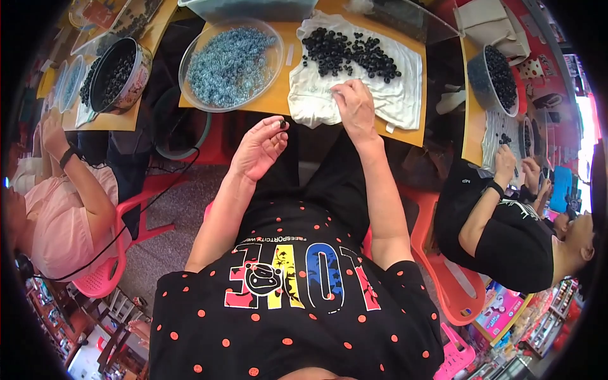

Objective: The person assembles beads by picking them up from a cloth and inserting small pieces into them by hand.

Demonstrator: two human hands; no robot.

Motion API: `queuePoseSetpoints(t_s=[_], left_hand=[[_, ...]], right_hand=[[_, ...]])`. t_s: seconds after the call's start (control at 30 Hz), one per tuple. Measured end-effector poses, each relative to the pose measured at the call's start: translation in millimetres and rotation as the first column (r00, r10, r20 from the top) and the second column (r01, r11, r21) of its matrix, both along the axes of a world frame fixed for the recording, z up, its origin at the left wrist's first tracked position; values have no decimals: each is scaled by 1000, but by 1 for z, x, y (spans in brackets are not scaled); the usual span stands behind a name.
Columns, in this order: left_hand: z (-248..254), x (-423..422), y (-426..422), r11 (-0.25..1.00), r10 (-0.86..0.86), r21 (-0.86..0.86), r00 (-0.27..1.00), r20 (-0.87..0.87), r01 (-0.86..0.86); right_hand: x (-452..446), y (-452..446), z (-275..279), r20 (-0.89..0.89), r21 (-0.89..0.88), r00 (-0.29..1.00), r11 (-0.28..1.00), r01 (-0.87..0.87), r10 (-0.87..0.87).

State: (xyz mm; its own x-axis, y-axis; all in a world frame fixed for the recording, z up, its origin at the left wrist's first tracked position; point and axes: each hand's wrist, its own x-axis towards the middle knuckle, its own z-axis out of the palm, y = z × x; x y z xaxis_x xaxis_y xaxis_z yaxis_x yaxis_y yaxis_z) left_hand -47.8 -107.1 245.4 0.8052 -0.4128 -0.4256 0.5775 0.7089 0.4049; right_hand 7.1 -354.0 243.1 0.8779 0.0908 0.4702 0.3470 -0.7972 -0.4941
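My left hand [263,147] is raised in front of the table edge. Its thumb and fingertips pinch a small round black piece [283,125]. Over the white cloth [399,101] my right hand [356,109] points downward with thumb and forefinger pressed together; whatever is between them is too small to make out. Just beyond it, a pile of small black ring-like pieces [326,54] lies spread on the cloth. To the left stands a round clear tub [277,69], filled with small translucent bluish pieces [231,66].
A co-worker in pink [69,209] sits left, near a bucket of black pieces [117,76]. Another in black [506,240] sits right, beside a tub of black pieces [500,79]. A pale blue bin [247,9] stands at the back. Plastic chairs [437,266] flank me.
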Motion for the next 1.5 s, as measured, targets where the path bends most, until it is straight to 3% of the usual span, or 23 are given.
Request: queuePoseSetpoints(t_s=[0.23,0.33,0.4,0.43,0.5,0.6,1.23,1.3,1.43,1.5], left_hand=[[2,-2,7,999,35,6,999,-13,-35],[4,-1,6,999,38,5,999,-7,-38],[8,1,3,999,36,6,999,1,-36],[11,1,0,999,20,30,1000,-5,-20],[15,0,-7,999,8,51,1000,-9,-8],[18,3,-16,998,-29,57,999,28,27],[25,1,-33,989,-124,94,987,101,114],[26,-1,-31,971,-198,162,974,113,178],[21,-1,-22,942,-334,71,935,117,328],[17,-1,-19,930,-369,51,922,120,365]], right_hand=[[-1,1,5,4,-75,998,996,56,-56],[-4,3,17,106,-18,993,998,61,-58],[-19,11,40,-250,381,964,906,183,-90],[-27,15,44,-246,379,965,908,178,-86],[-42,26,52,-309,625,944,772,113,112],[-63,42,72,-255,588,932,807,-62,258],[-76,44,76,-172,562,959,822,-92,225],[-76,40,71,-276,629,917,776,-55,289],[-75,34,49,-299,689,855,716,-114,424],[-77,35,44,-387,863,717,502,60,580]])
